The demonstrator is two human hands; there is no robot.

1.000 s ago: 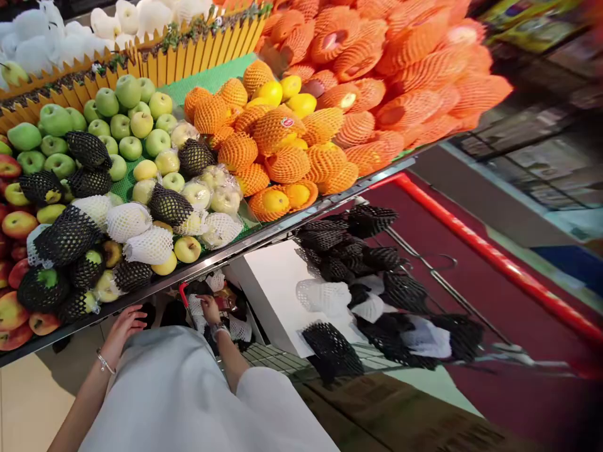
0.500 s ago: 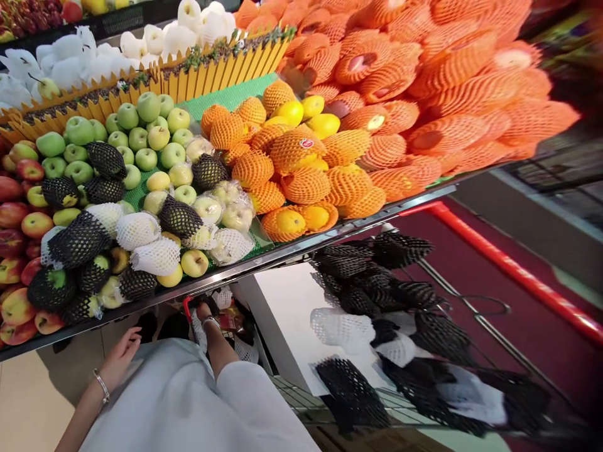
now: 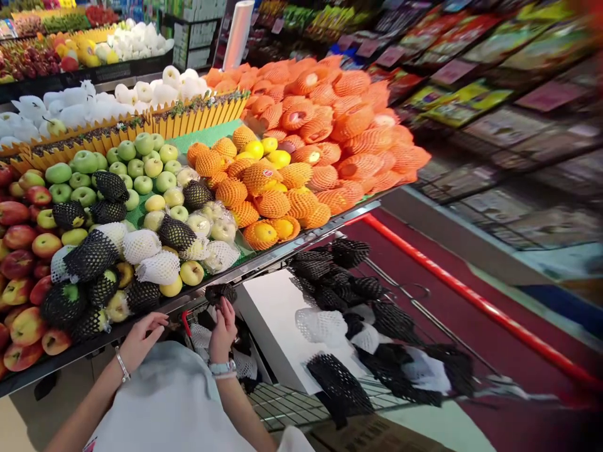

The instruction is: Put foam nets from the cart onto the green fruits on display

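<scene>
My right hand (image 3: 223, 328) has its fingers closed on a black foam net (image 3: 220, 292) just below the metal front edge of the fruit stand; whether fruit is inside it I cannot tell. A watch is on that wrist. My left hand (image 3: 142, 339), with a bracelet, is held near the stand's edge with fingers stretched and nothing in them. In front of it lie apples in black nets (image 3: 142, 295) and white foam nets (image 3: 159, 267). Green apples (image 3: 85, 162) and red apples (image 3: 17, 263) are behind and to the left.
Right of my hands, a white box (image 3: 271, 320) and several black nets lie on a wire cart (image 3: 282, 407). Fruit in orange nets (image 3: 273, 204) fills the stand's right side. A red rail (image 3: 452, 298) runs beyond the cart, with packaged goods shelves (image 3: 471, 125) behind.
My right hand has come up from low by the cart and now holds a black foam net. My left hand has risen towards the stand's edge. The view has tilted up and shows more shelves.
</scene>
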